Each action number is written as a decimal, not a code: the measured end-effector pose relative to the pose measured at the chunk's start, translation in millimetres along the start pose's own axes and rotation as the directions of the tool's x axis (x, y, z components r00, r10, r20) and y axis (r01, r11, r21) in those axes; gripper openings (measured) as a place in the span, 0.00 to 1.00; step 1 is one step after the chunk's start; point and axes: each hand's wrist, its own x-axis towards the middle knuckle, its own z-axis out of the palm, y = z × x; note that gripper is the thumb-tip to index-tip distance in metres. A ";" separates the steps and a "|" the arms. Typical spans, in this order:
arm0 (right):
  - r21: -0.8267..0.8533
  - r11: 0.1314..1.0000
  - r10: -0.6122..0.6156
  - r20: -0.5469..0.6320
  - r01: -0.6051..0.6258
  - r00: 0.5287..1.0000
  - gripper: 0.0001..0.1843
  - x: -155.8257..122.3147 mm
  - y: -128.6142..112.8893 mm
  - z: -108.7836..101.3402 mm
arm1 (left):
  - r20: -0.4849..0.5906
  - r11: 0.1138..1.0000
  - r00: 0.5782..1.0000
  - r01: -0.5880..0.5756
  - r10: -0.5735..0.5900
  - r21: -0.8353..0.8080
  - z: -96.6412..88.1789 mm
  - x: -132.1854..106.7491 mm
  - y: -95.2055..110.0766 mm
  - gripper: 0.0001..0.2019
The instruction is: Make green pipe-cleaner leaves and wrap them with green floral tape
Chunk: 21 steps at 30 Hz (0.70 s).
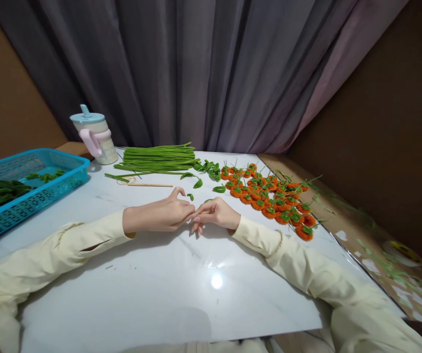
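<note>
My left hand [170, 212] and my right hand [218, 214] meet above the middle of the white table, fingertips touching. Both are closed in a pinch; whatever lies between the fingers is too small or hidden to make out. Just beyond them lies a small curled green pipe-cleaner piece [190, 196]. Several looped green pipe-cleaner leaves [211, 169] sit farther back, with a single leaf [219, 189] near my right hand. Behind my left hand are a thin wooden stick [150, 185] and a bundle of green pipe cleaners [159, 159].
Many orange fuzzy pumpkin-like pieces with green tops [270, 196] cover the table's right side. A blue basket [80, 171] holding green pieces stands at left, beside a lidded cup [102, 142]. Scraps and a roll of tape [404, 252] lie at far right. Grey curtains [196, 73] hang behind.
</note>
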 end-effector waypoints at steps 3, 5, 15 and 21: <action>-0.081 0.997 0.000 0.064 0.005 0.998 0.18 -0.6 -2.5 0.8 | 0.036 0.994 0.996 -0.086 0.084 0.072 0.4 -0.7 2.2 0.13; -0.177 0.984 -0.008 0.095 0.025 0.995 0.16 -1.4 -4.8 1.4 | 0.045 0.986 0.991 -0.130 0.126 0.102 1.5 -1.0 3.9 0.14; -0.535 0.827 -0.080 0.190 0.171 0.979 0.11 -1.2 -5.8 -0.4 | -0.016 0.981 0.982 -0.189 0.190 0.049 10.2 -3.0 9.0 0.13; -0.468 0.871 -0.021 0.261 0.146 0.965 0.10 -1.7 -8.5 -2.4 | 0.040 0.986 0.985 -0.167 0.167 0.014 3.6 -1.3 12.8 0.12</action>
